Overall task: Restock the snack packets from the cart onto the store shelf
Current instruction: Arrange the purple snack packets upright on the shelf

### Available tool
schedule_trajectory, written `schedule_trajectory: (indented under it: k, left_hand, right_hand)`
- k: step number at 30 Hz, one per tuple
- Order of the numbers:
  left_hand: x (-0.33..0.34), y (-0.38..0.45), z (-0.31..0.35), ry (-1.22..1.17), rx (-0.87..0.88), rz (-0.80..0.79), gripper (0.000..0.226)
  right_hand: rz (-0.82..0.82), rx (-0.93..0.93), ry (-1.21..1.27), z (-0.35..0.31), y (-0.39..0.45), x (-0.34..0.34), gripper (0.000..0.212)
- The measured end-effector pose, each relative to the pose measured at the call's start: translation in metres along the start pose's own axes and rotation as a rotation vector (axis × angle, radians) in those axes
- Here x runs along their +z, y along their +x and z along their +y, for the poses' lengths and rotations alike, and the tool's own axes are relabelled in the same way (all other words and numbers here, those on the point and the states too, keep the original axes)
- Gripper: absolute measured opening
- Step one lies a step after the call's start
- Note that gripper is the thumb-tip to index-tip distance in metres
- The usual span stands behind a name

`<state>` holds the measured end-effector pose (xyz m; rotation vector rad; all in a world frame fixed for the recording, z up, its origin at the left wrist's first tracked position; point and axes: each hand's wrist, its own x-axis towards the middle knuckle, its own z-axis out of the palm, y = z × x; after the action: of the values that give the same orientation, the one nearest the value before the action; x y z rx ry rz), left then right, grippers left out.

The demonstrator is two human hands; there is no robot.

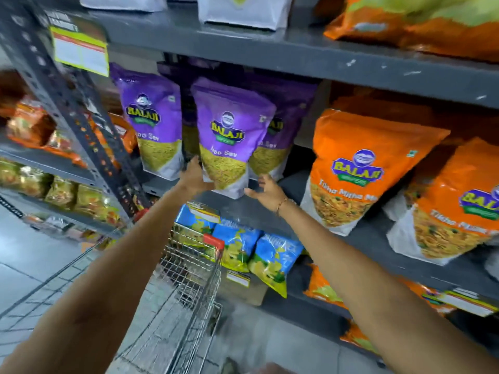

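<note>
Left hand [195,176] grips the lower left edge of a purple Aloo Sev packet [229,136], fingers wrapped around its side, thumb hidden behind the film. Right hand [266,191] is spread, palm toward the packet's lower right corner, just beside it; whether it touches cannot be told. The packet stands upright at the front edge of the middle shelf [270,211], its base on or just above the shelf plate, slightly forward of its neighbours.

Judged step: seating the packet in the purple row. To do it well, the base should be pushed back until it sits flat and in line with the left packet [154,122], label forward. The free hand should steady the right edge so the pouch does not tip off the lip. The filling is loose and will slump; a grip low on the pouch keeps it standing.

Contents by container. Middle shelf: the purple row, with further purple packets [280,130] behind and to the right, then orange packets [361,168] well to the right. Shelf below: blue packets [272,260] leaning over the edge. Upper shelf [297,52]: white pouches and orange bags. Cart [189,271]: a wire basket just under the arms; the visible part holds no packets, its far end hidden.
</note>
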<state>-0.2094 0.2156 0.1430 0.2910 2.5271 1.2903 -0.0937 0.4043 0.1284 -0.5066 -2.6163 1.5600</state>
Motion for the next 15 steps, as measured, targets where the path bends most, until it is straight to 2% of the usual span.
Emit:
schedule_trajectory:
  k: [1,3,5,6,9,11,15]
  left_hand:
    - [-0.003,0.000,0.001,0.051,0.005,-0.045,0.122]
    - [-0.009,-0.008,0.011,0.118,0.051,-0.103,0.112]
    - [-0.010,-0.006,0.013,0.114,0.026,-0.159,0.086]
    - [-0.010,-0.003,0.010,0.082,0.051,-0.173,0.081]
    - [0.002,0.047,-0.040,0.041,0.171,-0.139,0.110]
    - [0.009,0.060,-0.061,0.050,0.167,-0.154,0.108]
    - [0.010,0.015,-0.025,0.043,0.209,-0.168,0.105]
  right_hand:
    - [0.007,-0.001,-0.004,0.002,0.012,0.006,0.082]
    - [0.032,-0.009,-0.036,0.001,0.026,0.018,0.087]
    - [0.101,-0.001,-0.074,-0.012,0.028,0.024,0.071]
    - [0.143,-0.002,-0.078,-0.018,0.028,0.026,0.064]
    - [0.164,-0.041,-0.098,-0.022,0.022,0.028,0.059]
    - [0.182,-0.086,-0.097,-0.015,0.013,0.028,0.059]
    - [0.261,-0.084,-0.008,0.009,-0.009,0.024,0.057]
